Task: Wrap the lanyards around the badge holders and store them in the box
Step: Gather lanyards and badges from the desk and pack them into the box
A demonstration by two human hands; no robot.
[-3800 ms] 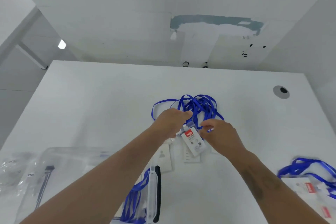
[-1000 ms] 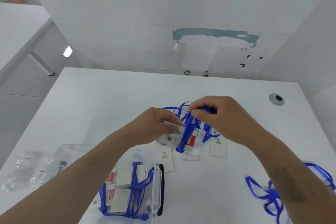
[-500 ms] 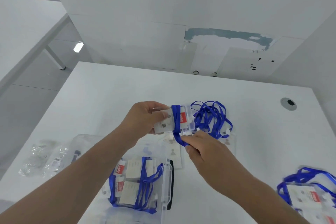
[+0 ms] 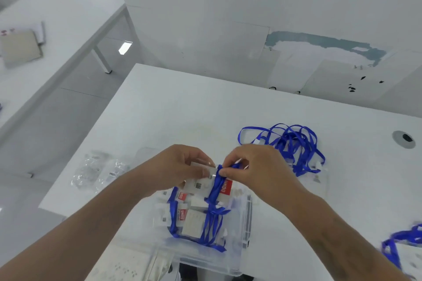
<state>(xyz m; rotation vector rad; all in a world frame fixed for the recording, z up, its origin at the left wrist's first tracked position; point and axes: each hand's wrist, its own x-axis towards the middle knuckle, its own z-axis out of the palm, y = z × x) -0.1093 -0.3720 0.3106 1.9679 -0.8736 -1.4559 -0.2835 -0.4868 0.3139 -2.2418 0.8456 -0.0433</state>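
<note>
Above the clear box (image 4: 247,217), both hands now raised together over its open top; half a second back sat farther out over the counter (image 4: 187,107), right hand low under the holder. Now right hand (image 4: 255,171) up at the holder's top edge, level with left hand (image 4: 173,169). View swung left too: second white table (image 4: 57,29) at far left more in view.

Badge holder (image 4: 205,183) held between the two hands, directly over the box, red label facing up, blue lanyard (image 4: 215,186) wound in a band across its middle with a tail hanging down toward the box contents.

Left hand curled, gripping the holder's left end, thumb on top. Right hand curled, thumb and forefinger pinching the lanyard strap at the holder's upper edge, other fingers bent in.

Inside the box: wrapped holders (image 4: 191,219) with blue straps round them, lying flat. Loose tangle of blue lanyards (image 4: 292,143) on counter beyond right hand, well apart from box. More blue lanyards (image 4: 402,239) at right edge, blurred. Crumpled clear plastic bags (image 4: 98,171) on counter left of box. Round grey grommet (image 4: 403,139) at far right of counter.
</note>
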